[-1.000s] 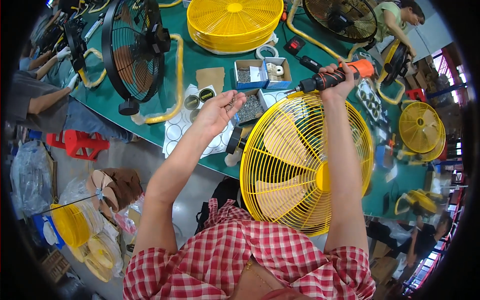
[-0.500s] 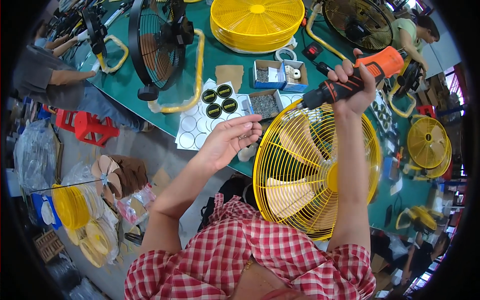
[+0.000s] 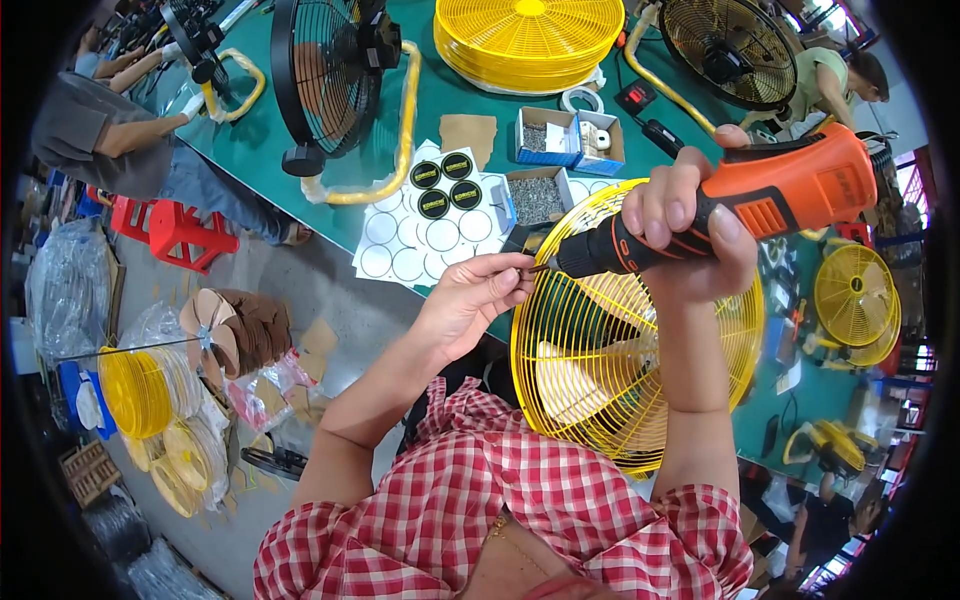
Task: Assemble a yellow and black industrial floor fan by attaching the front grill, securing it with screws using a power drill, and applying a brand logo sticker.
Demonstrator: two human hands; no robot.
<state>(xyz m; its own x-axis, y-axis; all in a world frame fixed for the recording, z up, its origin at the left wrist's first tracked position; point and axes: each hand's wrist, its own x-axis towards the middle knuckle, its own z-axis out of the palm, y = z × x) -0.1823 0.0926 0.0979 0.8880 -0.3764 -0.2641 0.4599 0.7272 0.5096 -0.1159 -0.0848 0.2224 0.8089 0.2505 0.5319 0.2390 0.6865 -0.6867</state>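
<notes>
My right hand (image 3: 690, 225) is wrapped round an orange and black cordless screwdriver (image 3: 795, 190), held level with its nose pointing left. My left hand (image 3: 465, 305) is closed in a pinch at the tip of the driver bit (image 3: 541, 267); whatever small piece sits between thumb and fingers is too small to make out. Both hands are above the left edge of a yellow fan (image 3: 518, 370), which leans up against me. Behind its wire grille show tan blades (image 3: 575, 385). My right forearm hides part of the grille.
On the green table (image 3: 400, 225) are a box of small metal parts (image 3: 537, 195), sheets of round stickers (image 3: 405, 235), a stack of yellow grilles (image 3: 530, 60) and a black fan (image 3: 330, 90). Co-workers stand far left and far right. A red stool (image 3: 180, 235) is on the floor.
My right hand has brought the screwdriver down and nearer, so its bit now meets my left fingertips. My left hand has shifted slightly to the right. The view has tilted a little.
</notes>
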